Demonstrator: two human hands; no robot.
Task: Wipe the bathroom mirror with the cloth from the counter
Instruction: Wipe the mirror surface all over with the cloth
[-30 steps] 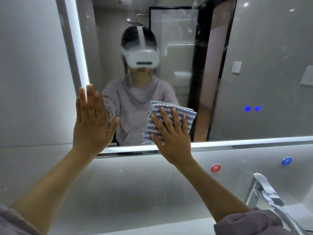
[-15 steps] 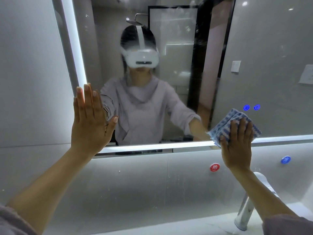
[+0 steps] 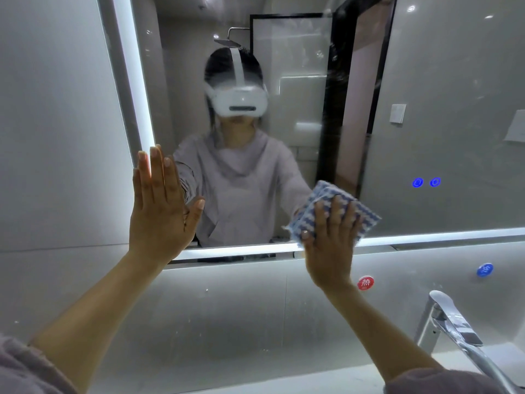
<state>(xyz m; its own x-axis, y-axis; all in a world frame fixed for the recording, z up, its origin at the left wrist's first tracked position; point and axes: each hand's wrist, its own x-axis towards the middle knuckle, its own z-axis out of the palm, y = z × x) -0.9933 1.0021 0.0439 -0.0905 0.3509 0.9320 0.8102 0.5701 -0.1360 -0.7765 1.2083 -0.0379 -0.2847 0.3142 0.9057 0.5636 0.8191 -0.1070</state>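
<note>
Grey bathroom, big backlit wall mirror. Right hand flat, fingers straight, pressing folded blue-white striped cloth on it near bottom edge. Left hand open, palm braced lower-left. Most of mirror lies up and right of cloth, so right hand's reach I'd say.

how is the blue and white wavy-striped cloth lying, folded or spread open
Folded: the blue and white wavy-striped cloth shows stacked layers along its upper left edge, under the right hand pressing it on the backlit mirror.
</note>
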